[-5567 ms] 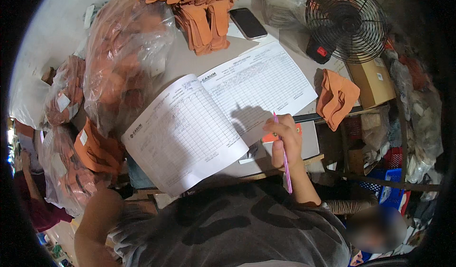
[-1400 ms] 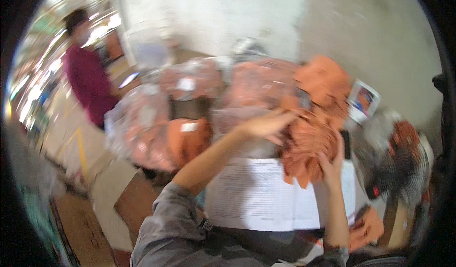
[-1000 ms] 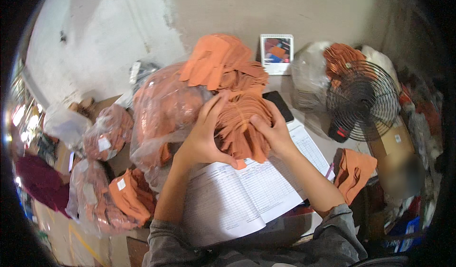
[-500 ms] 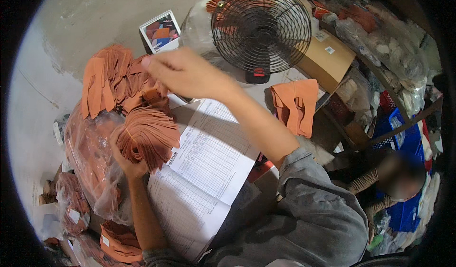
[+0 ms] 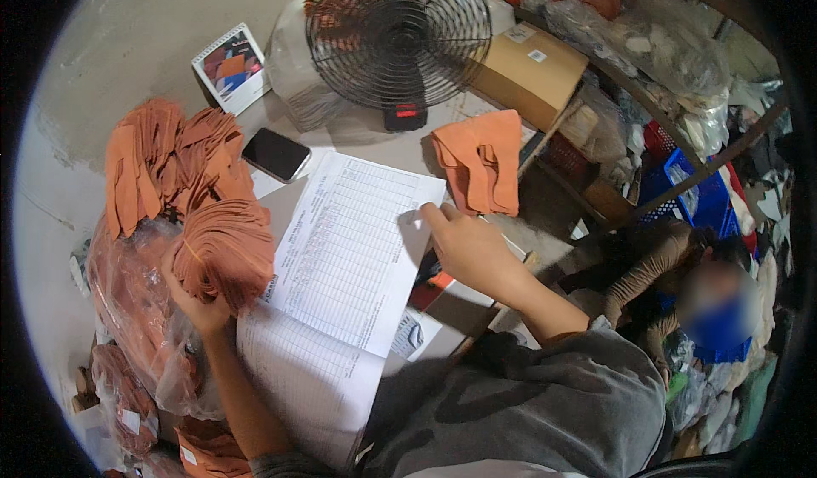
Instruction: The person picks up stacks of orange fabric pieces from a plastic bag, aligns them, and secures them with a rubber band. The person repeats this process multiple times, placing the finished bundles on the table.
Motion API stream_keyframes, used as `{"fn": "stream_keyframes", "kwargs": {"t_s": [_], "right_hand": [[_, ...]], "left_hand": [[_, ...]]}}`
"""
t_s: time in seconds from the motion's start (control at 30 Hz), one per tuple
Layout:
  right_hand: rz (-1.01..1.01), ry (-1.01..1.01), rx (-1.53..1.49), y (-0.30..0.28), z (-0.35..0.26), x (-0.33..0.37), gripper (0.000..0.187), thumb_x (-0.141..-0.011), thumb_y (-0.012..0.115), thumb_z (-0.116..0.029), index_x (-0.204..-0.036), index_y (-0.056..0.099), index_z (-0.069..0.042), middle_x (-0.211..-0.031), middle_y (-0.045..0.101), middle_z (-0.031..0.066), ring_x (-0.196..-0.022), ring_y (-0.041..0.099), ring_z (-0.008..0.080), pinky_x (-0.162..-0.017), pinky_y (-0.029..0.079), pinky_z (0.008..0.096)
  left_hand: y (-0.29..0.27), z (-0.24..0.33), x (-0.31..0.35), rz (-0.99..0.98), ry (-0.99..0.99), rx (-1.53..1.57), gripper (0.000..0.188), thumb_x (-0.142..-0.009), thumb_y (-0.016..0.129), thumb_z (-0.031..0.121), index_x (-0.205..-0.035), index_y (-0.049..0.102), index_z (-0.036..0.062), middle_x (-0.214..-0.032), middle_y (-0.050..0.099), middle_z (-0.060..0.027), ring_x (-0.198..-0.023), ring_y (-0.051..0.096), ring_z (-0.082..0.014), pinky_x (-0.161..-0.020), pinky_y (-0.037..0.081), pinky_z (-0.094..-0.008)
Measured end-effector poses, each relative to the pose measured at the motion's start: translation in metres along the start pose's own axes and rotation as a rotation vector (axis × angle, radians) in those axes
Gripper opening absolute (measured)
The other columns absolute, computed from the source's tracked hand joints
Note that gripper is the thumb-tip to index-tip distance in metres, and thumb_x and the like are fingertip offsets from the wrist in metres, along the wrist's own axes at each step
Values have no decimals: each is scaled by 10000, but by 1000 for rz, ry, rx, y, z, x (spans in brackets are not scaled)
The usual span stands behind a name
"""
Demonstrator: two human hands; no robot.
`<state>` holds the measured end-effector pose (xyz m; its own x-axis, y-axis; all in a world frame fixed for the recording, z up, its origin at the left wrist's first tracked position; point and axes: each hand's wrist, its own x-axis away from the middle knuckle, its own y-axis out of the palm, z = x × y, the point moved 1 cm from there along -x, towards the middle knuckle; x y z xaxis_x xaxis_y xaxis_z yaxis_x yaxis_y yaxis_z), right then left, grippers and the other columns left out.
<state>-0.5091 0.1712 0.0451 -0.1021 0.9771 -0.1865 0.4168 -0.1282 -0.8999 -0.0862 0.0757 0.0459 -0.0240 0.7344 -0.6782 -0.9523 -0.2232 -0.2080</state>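
My left hand (image 5: 204, 304) is closed around a thick bundle of orange-brown cut fabric pieces (image 5: 225, 253), fanned out at the edges, with a thin yellowish band across it. My right hand (image 5: 477, 248) is over the right edge of an open record book (image 5: 340, 248), its fingers curled with the tips close together near the page. Whatever those fingertips may hold is too small to make out. Beyond my left hand lies a pile of similar orange-brown pieces (image 5: 140, 167). Another folded bundle (image 5: 481, 159) rests beyond my right hand.
A black phone (image 5: 277, 154), a desk calendar (image 5: 230, 68) and a black wire fan (image 5: 400, 40) stand or lie farther back. A cardboard box (image 5: 528, 65) is at the back right. Plastic bags of pieces (image 5: 140, 299) crowd the left. A co-worker's sleeve (image 5: 651, 274) and blue crates (image 5: 694, 193) are at right.
My right hand has moved from the pile beside the left-hand bundle rightward and nearer to me, uncovering the phone. My left hand keeps its hold on the bundle. The view has shifted.
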Motion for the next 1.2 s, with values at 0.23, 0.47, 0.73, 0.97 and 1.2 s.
{"fn": "stream_keyframes", "kwargs": {"t_s": [0.23,0.47,0.73,0.97,1.2], "right_hand": [[89,170,10,-67,40,18,235,-960,630,-53,-1192,599,-72,-957,707,237,-876,706,444,-734,543,540],[498,133,239,-102,131,-30,204,-967,643,-154,-1154,700,-94,-1073,741,126,-1032,697,382,-823,588,501],[615,-59,284,-69,145,-72,176,-909,713,-156,-1061,724,-69,-1062,667,151,-1047,645,385,-869,554,479],[374,-366,-283,-34,50,-15,97,-871,732,-72,-963,726,-41,-886,647,129,-866,628,329,-788,512,435],[248,-769,-542,-5,-53,-53,368,-892,772,-203,-1214,669,-59,-1112,632,156,-1033,619,358,-912,515,463]], "left_hand": [[-6,-5,1,-40,31,-100,648,-981,746,204,-1507,431,-8,-1443,538,-155,-1330,546,-286,-1156,433,-421],[-10,-5,1,-36,15,-130,637,-985,739,200,-1508,439,-4,-1441,550,-156,-1331,550,-281,-1154,429,-407],[-14,-9,1,-45,49,-156,765,-897,822,209,-1515,419,6,-1442,545,-159,-1333,548,-291,-1157,426,-416],[-8,-3,4,-33,75,-111,866,-819,871,290,-1503,422,6,-1434,529,-156,-1333,536,-291,-1162,412,-435],[-2,1,9,13,120,-140,760,-911,772,376,-1494,461,1,-1448,545,-162,-1354,532,-278,-1165,412,-427]]}}
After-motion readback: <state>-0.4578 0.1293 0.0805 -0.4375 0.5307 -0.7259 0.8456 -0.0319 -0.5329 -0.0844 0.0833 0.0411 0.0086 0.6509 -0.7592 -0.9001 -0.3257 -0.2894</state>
